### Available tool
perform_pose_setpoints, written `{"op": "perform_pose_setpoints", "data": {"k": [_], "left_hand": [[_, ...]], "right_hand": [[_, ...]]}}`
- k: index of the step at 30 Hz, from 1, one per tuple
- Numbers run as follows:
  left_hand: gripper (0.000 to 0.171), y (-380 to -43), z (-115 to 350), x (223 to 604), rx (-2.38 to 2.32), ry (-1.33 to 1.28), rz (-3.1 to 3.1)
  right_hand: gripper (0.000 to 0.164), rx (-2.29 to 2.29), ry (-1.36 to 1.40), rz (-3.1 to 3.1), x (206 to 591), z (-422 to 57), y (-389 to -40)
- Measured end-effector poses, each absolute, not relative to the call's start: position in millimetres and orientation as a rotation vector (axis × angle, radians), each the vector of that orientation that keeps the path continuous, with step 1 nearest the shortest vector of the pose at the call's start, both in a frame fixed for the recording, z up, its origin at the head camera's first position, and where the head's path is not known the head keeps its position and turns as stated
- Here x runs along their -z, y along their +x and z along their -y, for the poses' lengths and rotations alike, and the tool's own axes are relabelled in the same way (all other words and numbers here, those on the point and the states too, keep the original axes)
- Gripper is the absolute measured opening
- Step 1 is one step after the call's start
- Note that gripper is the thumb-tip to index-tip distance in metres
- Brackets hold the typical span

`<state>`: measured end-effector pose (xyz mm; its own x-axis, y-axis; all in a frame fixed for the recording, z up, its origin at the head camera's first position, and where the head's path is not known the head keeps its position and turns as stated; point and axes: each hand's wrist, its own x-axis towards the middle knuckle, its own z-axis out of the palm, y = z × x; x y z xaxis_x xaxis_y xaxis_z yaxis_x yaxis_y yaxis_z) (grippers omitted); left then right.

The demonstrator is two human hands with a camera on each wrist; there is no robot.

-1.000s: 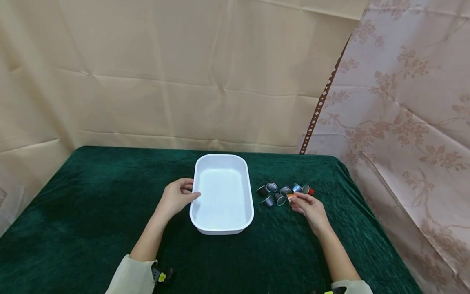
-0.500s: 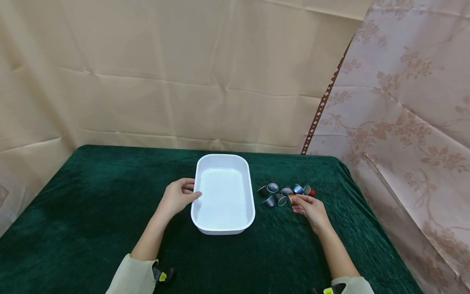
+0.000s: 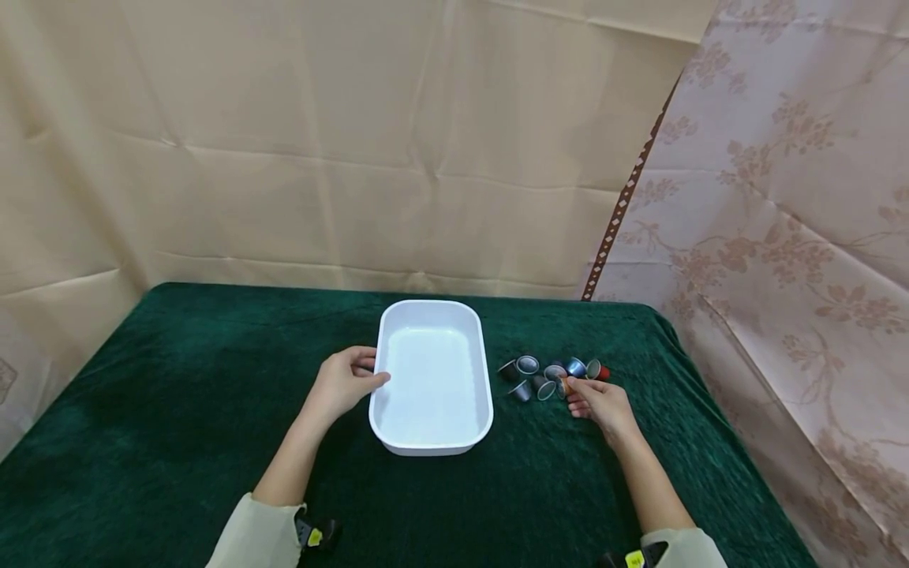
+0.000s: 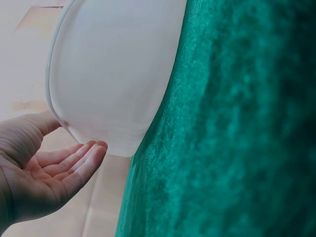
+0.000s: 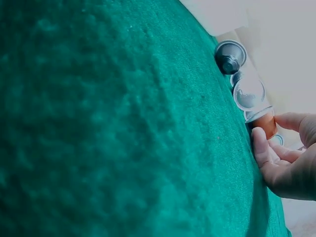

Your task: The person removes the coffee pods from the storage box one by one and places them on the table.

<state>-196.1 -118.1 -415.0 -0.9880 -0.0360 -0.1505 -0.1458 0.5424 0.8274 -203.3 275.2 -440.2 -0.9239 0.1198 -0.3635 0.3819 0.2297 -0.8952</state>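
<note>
My left hand (image 3: 344, 384) grips the left rim of a white plastic basin (image 3: 426, 450), thumb over the edge and fingers along the outer wall. In the left wrist view the fingertips (image 4: 100, 146) lie against that wall near its corner. At the right, my right hand (image 3: 602, 406) pinches an orange coffee capsule (image 5: 266, 125) between thumb and finger, its foil lid side turned away from the palm. That capsule sits at the near right side of a cluster of coffee capsules, close beside a silver-lidded one (image 3: 546, 390).
The cluster also has a dark capsule (image 3: 507, 371), a blue one (image 3: 576, 367) and a red one (image 3: 604, 373). They lie on a green velvet cloth (image 3: 454, 513), right of the basin. A beige curtain (image 3: 355, 158) hangs behind the table.
The orange capsule and the right fingertips have shifted slightly toward the person, lower beside the cluster. The left hand and the basin have stayed in place.
</note>
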Motion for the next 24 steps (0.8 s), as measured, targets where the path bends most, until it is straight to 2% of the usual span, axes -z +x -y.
{"op": "perform_pose_setpoints", "data": {"k": [19, 24], "left_hand": [[0.048, -199, 122, 417, -1.418, -0.146, -2.69], [0.058, -202, 128, 414, -1.43, -0.165, -2.701]], "right_hand": [[0.047, 1.767, 0.542, -2.353, 427, -284, -202], [0.045, 1.659, 0.482, -2.561, 416, -278, -204]]}}
